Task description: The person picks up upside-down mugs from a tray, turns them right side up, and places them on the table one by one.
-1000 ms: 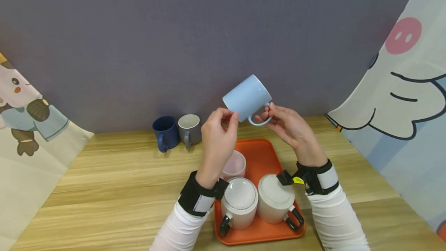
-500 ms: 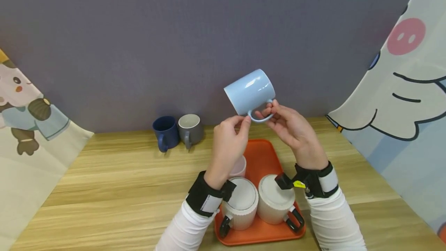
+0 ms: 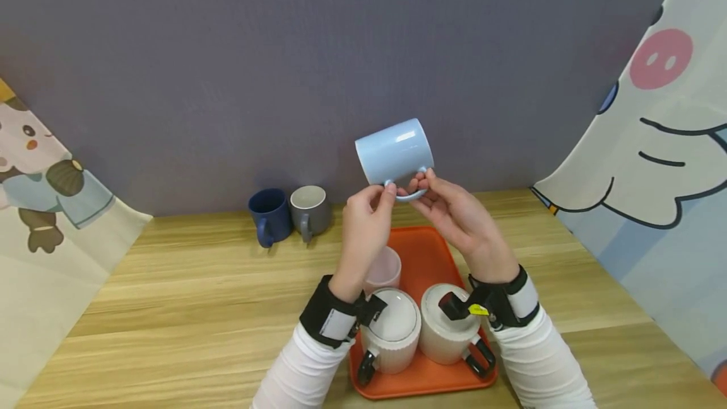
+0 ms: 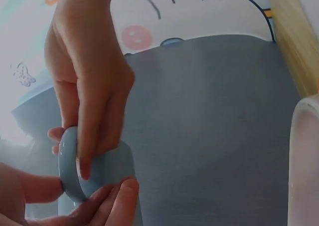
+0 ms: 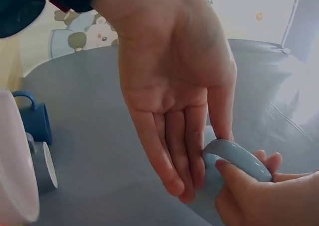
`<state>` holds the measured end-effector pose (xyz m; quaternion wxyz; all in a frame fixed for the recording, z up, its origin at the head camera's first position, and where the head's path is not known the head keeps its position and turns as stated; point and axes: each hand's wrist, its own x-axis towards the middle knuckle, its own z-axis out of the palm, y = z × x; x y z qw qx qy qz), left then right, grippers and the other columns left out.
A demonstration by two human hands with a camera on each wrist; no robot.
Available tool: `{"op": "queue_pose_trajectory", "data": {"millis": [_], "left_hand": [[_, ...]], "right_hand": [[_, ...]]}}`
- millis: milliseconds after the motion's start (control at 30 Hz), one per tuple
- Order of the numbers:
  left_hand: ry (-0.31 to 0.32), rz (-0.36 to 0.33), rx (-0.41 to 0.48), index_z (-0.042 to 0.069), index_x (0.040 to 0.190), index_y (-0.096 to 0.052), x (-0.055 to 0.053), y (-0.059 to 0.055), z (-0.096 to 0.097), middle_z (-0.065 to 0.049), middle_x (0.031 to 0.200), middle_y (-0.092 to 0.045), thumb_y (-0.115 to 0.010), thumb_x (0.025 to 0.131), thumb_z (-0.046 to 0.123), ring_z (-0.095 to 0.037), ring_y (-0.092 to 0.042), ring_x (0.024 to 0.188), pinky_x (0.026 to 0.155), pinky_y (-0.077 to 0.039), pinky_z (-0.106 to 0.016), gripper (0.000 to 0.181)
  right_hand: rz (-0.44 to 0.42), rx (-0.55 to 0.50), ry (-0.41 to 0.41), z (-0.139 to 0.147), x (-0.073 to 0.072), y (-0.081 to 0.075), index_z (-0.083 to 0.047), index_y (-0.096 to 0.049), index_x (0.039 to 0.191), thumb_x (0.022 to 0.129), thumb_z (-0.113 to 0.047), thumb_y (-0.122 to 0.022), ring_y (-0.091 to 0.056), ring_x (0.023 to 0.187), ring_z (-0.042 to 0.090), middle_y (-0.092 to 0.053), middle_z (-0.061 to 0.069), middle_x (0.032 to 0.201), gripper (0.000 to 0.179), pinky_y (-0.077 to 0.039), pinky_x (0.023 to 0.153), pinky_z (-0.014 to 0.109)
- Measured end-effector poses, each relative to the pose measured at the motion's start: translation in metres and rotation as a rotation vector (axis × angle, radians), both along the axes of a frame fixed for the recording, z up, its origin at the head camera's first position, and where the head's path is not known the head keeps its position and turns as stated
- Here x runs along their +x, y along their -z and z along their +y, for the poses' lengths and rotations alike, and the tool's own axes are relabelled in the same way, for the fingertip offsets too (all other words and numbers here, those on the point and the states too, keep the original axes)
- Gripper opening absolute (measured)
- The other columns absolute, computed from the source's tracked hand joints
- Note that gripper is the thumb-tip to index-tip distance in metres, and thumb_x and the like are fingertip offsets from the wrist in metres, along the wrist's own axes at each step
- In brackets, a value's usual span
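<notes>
A light blue mug [image 3: 394, 151] is held up on its side in front of the grey backdrop, its handle pointing down toward me. My left hand [image 3: 365, 226] pinches the left end of that handle between thumb and fingers. At the handle's other end, the thumb and fingers of my right hand [image 3: 462, 223] pinch it. In the left wrist view both hands meet around the curved handle [image 4: 70, 166]. The right wrist view shows my right thumb against the handle [image 5: 239, 158], with several fingers stretched along the mug.
Below my hands lies an orange tray [image 3: 428, 260]. On it are a pink cup [image 3: 383, 268] and two upturned white mugs [image 3: 392, 333] with black handles. A navy mug [image 3: 271, 216] and a grey mug [image 3: 311, 210] stand by the backdrop, on the wooden table [image 3: 199, 308].
The blue mug has turned closer to level, and has lately shifted left and slightly down. My left hand has moved from the mug's lower edge to its handle.
</notes>
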<state>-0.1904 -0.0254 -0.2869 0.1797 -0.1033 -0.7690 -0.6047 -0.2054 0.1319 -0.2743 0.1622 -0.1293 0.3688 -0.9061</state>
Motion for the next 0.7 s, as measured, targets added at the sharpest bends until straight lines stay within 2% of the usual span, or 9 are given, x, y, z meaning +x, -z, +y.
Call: {"op": "queue_pose_trajectory", "data": {"millis": [200,267,333,400,467,567,633,700], "left_hand": [[0.116,-0.104,0.267,-0.008,0.102,-0.066,-0.005,0.0,-0.004,-0.021,0.096,-0.066,-0.054,0.097,0.013,-0.014,-0.063,0.08,0.082,-0.054,-0.031,0.025],[0.159,-0.139,0.36,-0.011,0.104,-0.063,-0.006,0.0,-0.006,-0.024,0.101,-0.065,-0.053,0.097,0.01,-0.013,-0.063,0.082,0.087,-0.054,-0.035,0.025],[0.191,-0.168,0.438,-0.014,0.105,-0.062,-0.007,-0.001,-0.006,-0.027,0.105,-0.064,-0.052,0.097,0.007,-0.012,-0.064,0.083,0.09,-0.053,-0.038,0.025],[0.225,-0.194,0.518,-0.015,0.105,-0.06,-0.008,-0.001,-0.007,-0.025,0.103,-0.065,-0.051,0.096,0.005,-0.011,-0.064,0.083,0.091,-0.052,-0.038,0.024],[0.265,-0.215,0.605,-0.017,0.106,-0.059,-0.009,-0.001,-0.008,-0.019,0.095,-0.067,-0.051,0.096,0.004,-0.011,-0.065,0.081,0.088,-0.053,-0.035,0.024],[0.343,-0.262,0.759,-0.016,0.104,-0.059,-0.01,0.0,-0.01,-0.007,0.085,-0.068,-0.048,0.096,0.0,-0.012,-0.066,0.08,0.085,-0.052,-0.029,0.021],[0.398,-0.292,0.856,-0.013,0.101,-0.06,-0.011,0.001,-0.011,-0.005,0.082,-0.068,-0.045,0.096,-0.003,-0.013,-0.067,0.081,0.085,-0.051,-0.028,0.019],[0.447,-0.313,0.922,-0.007,0.096,-0.061,-0.011,0.001,-0.012,-0.005,0.083,-0.066,-0.041,0.097,-0.004,-0.014,-0.066,0.082,0.091,-0.048,-0.029,0.02]], "right_hand": [[0.05,0.148,-0.017,-0.006,-0.003,0.005,-0.01,-0.057,0.092,0.101,-0.024,-0.039,-0.054,0.093,0.012,-0.057,-0.002,0.087,0.024,-0.043,0.097,0.024],[0.053,0.214,-0.001,-0.008,-0.003,0.006,-0.014,-0.058,0.09,0.101,-0.027,-0.04,-0.052,0.09,0.011,-0.058,-0.006,0.084,0.024,-0.038,0.092,0.022],[0.05,0.264,0.014,-0.009,-0.002,0.007,-0.017,-0.058,0.091,0.101,-0.029,-0.041,-0.048,0.086,0.009,-0.058,-0.009,0.082,0.023,-0.033,0.082,0.021],[0.046,0.286,0.018,-0.011,-0.001,0.008,-0.019,-0.058,0.092,0.101,-0.03,-0.041,-0.044,0.081,0.008,-0.058,-0.012,0.08,0.023,-0.026,0.072,0.022],[0.043,0.277,0.012,-0.012,-0.001,0.009,-0.019,-0.057,0.093,0.102,-0.031,-0.039,-0.041,0.077,0.008,-0.058,-0.013,0.08,0.023,-0.023,0.067,0.021],[0.035,0.246,-0.001,-0.013,-0.002,0.01,-0.018,-0.057,0.093,0.102,-0.03,-0.037,-0.039,0.074,0.007,-0.059,-0.013,0.079,0.024,-0.022,0.064,0.02],[0.034,0.232,-0.009,-0.014,-0.002,0.011,-0.018,-0.057,0.093,0.103,-0.029,-0.036,-0.039,0.073,0.006,-0.059,-0.013,0.08,0.025,-0.022,0.063,0.02],[0.032,0.224,-0.013,-0.016,-0.002,0.011,-0.018,-0.057,0.093,0.103,-0.029,-0.036,-0.038,0.074,0.007,-0.057,-0.012,0.081,0.026,-0.022,0.063,0.02]]}}
